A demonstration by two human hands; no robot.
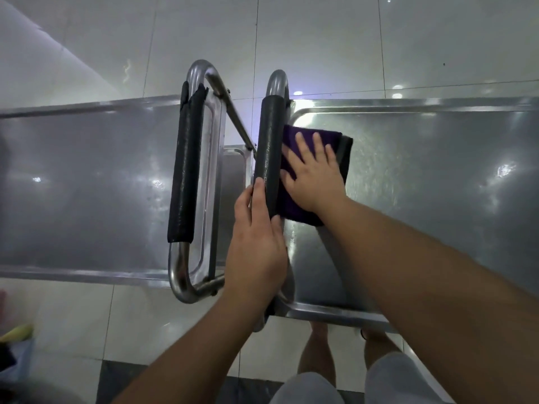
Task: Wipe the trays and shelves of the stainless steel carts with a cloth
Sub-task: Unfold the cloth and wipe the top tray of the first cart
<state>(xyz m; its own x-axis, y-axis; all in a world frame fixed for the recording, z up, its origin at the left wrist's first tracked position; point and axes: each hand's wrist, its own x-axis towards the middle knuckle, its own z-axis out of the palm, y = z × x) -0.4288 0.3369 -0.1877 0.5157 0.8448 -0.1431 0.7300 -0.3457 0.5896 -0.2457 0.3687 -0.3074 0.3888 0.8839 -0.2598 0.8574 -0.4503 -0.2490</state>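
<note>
On the right tray, a folded purple cloth lies flat.

Two steel carts are seen from above, end to end on a pale tiled floor. The right cart's top tray is taken as the landmark. A folded purple cloth is laid flat on it, at its left end, just beside that cart's black-padded handle. To the left of this tray, the other cart's tray is found, its own padded handle facing the first.
</note>
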